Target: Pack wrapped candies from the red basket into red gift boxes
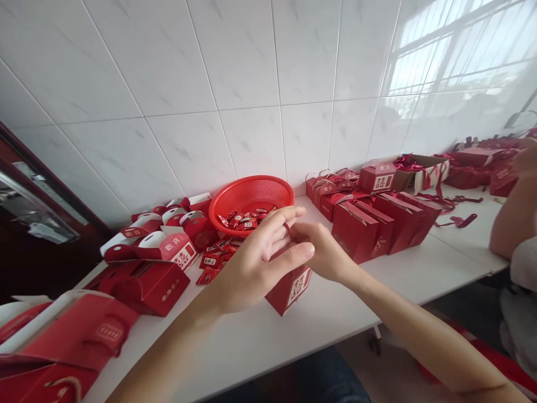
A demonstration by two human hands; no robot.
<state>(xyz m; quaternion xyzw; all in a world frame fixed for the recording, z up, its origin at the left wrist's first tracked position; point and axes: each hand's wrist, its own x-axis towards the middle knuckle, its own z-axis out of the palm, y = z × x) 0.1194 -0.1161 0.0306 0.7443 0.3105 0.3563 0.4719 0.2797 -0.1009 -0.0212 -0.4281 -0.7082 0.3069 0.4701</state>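
A small red box with a white character label stands on the white table, directly under my hands. My left hand is held over the top of the box, its fingers apart and stretched toward the right hand. My right hand is at the box's upper right, fingers curled around a twisted red cord that shows between the two hands. The fingertips of my right hand are partly hidden behind the left. Just behind the hands sits a red plastic basket with small red packets in it.
Loose red packets lie beside the basket. Red boxes with raised flaps fill the left. Red bags and closed boxes stand right of the hands, before a carton of ribbons. Another person's arm rests at the right edge.
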